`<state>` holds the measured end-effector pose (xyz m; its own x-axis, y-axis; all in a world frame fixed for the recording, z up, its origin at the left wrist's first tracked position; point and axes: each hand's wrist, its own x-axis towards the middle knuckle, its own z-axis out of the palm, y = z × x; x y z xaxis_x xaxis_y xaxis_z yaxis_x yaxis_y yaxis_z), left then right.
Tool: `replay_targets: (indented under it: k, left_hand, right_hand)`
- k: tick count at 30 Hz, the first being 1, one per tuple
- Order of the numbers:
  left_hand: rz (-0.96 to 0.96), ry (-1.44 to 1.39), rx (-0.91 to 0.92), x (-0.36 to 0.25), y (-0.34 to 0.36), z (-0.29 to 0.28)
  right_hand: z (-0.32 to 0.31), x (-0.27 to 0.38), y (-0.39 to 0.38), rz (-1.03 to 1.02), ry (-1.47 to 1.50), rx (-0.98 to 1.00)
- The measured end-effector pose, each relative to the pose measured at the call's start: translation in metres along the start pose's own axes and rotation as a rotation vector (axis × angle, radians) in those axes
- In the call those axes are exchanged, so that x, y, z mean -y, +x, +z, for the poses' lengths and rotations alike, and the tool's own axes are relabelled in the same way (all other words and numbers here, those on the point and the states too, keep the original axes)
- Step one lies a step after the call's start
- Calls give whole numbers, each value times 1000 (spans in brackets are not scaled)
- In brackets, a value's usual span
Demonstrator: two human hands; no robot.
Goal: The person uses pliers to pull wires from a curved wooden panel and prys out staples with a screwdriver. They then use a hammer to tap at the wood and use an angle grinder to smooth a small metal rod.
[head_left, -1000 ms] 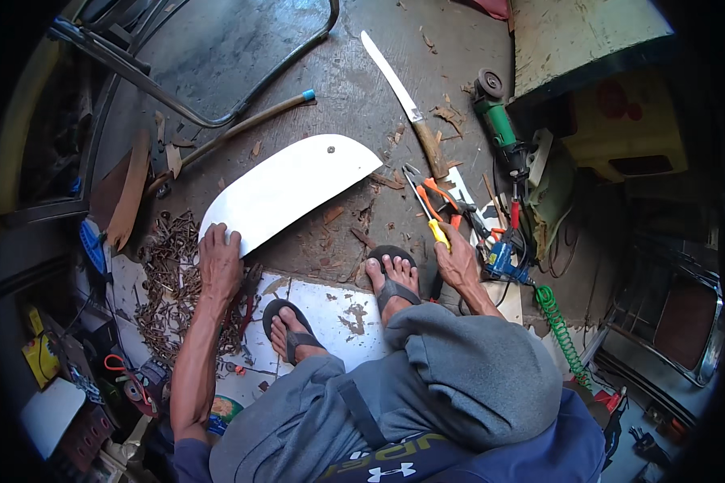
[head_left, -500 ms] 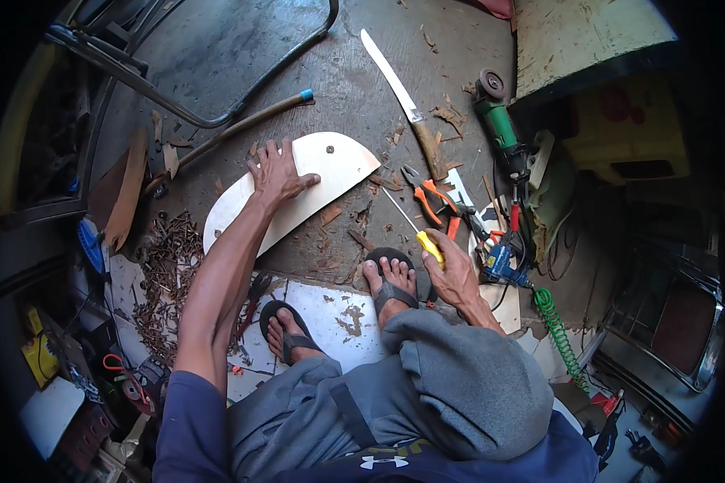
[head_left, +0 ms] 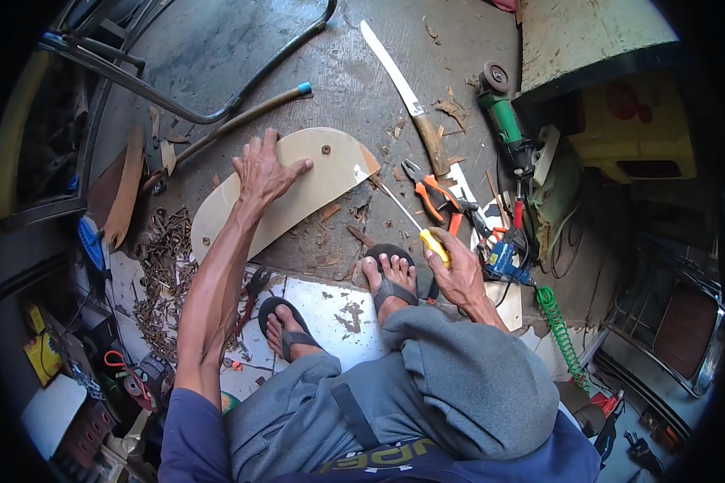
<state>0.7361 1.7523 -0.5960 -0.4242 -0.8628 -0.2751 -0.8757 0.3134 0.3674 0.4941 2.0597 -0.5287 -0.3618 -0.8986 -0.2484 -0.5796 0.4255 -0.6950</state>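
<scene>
A pale, half-round board with small metal fittings lies on the floor ahead of me. My left hand rests on its far left part, fingers spread, thumb pointing right. A yellow-handled screwdriver is gripped in my right hand above my right foot. Its shaft slants forward and left, with the tip close to the board's right corner, where a brown patch shows; whether it touches cannot be told. Just right of the shaft lie orange-handled pliers.
A long knife and a green angle grinder lie ahead right. A blue tool with a coiled green hose is at right. Loose screws are heaped left. A metal tube frame and wooden stick lie far left.
The board has shifted a little to the left along with my left hand. The screwdriver's tip has come nearer the board's right corner.
</scene>
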Motion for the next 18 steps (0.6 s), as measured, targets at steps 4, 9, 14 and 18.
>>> replay_targets:
  k: [4,9,14,18]
  left_hand:
    - [2,36,243,-31,-14,-17]
    - [31,76,426,-42,-57,28]
    - [-80,-72,454,-15,-85,66]
    - [-115,-104,460,-11,-86,68]
  right_hand:
    - [-8,10,-3,39,16,-10]
    - [-19,23,-12,14,-13,72]
    - [-14,37,-13,30,-142,300]
    - [-11,43,-8,9,-229,333]
